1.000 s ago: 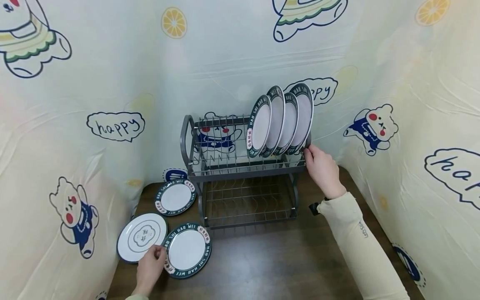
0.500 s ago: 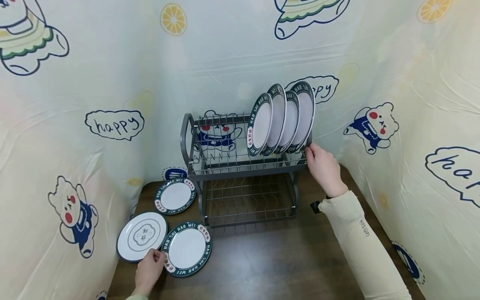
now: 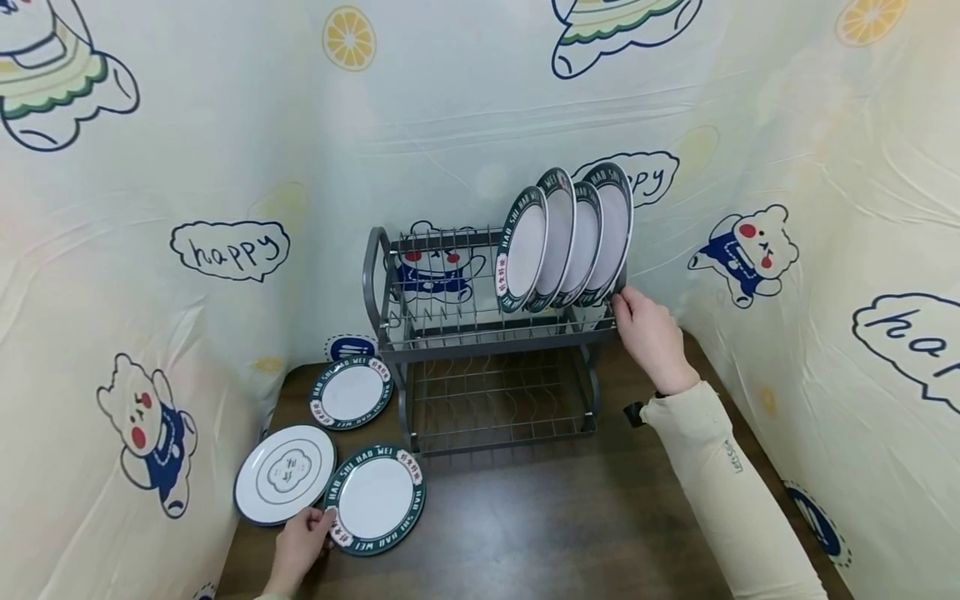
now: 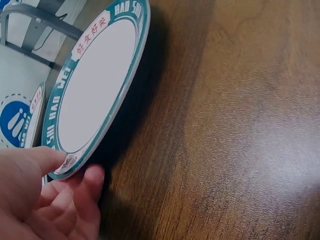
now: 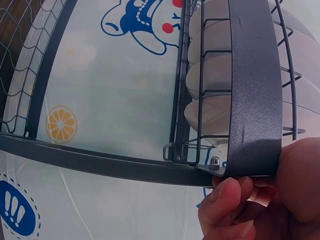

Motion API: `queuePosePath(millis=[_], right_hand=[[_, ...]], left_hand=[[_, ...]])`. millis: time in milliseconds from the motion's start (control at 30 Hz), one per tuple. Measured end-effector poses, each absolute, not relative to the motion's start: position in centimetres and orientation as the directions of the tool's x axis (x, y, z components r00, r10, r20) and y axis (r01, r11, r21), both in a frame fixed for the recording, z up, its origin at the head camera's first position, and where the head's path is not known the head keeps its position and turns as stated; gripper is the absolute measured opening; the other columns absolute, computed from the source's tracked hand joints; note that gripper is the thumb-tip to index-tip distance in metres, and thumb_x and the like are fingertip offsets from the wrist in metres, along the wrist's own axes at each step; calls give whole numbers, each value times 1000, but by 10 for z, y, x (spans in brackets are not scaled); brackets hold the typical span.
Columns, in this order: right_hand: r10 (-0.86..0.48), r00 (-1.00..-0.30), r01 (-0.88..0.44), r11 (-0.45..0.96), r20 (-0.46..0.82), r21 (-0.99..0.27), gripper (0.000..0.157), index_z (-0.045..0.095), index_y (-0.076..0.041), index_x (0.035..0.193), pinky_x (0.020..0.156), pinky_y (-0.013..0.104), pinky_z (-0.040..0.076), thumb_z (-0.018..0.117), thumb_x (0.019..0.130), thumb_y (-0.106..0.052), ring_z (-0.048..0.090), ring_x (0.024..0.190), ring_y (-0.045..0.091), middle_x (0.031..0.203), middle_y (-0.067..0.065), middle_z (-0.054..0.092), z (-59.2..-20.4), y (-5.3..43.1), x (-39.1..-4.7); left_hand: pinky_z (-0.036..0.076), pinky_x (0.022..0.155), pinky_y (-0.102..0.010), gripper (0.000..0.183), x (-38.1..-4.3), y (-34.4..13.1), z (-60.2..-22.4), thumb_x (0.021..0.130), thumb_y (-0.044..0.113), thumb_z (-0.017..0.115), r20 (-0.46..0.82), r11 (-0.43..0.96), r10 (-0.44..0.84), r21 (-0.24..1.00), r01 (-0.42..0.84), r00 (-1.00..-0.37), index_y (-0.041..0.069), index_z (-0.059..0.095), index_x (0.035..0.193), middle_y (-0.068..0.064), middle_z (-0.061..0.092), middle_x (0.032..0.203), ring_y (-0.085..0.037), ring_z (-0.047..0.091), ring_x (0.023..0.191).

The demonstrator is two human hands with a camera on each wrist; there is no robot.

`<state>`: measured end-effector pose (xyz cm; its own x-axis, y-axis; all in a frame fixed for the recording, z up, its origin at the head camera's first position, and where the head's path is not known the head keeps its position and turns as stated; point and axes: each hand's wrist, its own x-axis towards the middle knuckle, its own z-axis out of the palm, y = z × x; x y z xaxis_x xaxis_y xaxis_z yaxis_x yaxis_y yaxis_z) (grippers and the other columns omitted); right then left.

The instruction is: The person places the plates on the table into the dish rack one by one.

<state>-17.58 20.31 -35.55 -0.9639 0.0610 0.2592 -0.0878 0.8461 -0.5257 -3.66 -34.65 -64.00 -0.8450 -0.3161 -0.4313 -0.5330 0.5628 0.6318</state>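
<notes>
Dark-grey two-tier metal wire rack (image 3: 495, 345): upright. Four green-rimmed round white plates (image 3: 564, 237) on edge, tilted, upper tier's right end. Lettered green-rimmed white plate (image 3: 375, 500): face up, front-left of rack.

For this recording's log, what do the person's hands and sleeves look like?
Both hands are bare, without gloves. Behind the right hand is a cream sleeve with small dark lettering on the forearm. A small black piece juts out beside the cuff. Below the left hand, only a pale sliver of sleeve shows.
</notes>
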Motion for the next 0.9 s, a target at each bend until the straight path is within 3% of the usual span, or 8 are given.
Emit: queuePosePath(millis=[167, 367, 533, 900], right_hand=[[49, -968, -97, 833, 248, -545, 31, 54, -8, 90, 50, 37, 34, 42, 112, -26, 49, 56, 28, 67, 8, 48, -356, 204, -178], [32, -975, -106, 804, 221, -585, 31, 56, -7, 92, 49, 38, 39, 42, 112, -26, 54, 54, 25, 67, 10, 55, -354, 206, -179], [34, -977, -101, 800, 212, -592, 31, 56, -7, 93, 50, 39, 41, 41, 112, -26, 56, 53, 24, 66, 10, 59, -353, 208, -178], [24, -979, -104, 792, 202, -602, 34, 56, -6, 91, 52, 38, 42, 39, 112, -27, 57, 53, 24, 66, 10, 59, -353, 208, -176]], left_hand=[[59, 58, -29, 32, -36, -352, -643, 100, 19, 66, -446, 470, -319, 692, -548, -836, -12, 61, 105, -8, 69, 76, -14, 66, 62], [61, 62, -28, 27, -37, -358, -645, 101, 14, 65, -498, 344, -273, 749, -567, -823, -12, 65, 107, -5, 70, 76, -14, 66, 68], [60, 62, -26, 23, -38, -359, -645, 102, 14, 63, -480, 325, -254, 776, -541, -840, -8, 69, 99, -3, 69, 74, -14, 65, 68], [59, 64, -24, 27, -33, -362, -639, 102, 15, 61, -435, 344, -257, 794, -502, -863, -10, 71, 102, -2, 69, 79, -14, 64, 74]])
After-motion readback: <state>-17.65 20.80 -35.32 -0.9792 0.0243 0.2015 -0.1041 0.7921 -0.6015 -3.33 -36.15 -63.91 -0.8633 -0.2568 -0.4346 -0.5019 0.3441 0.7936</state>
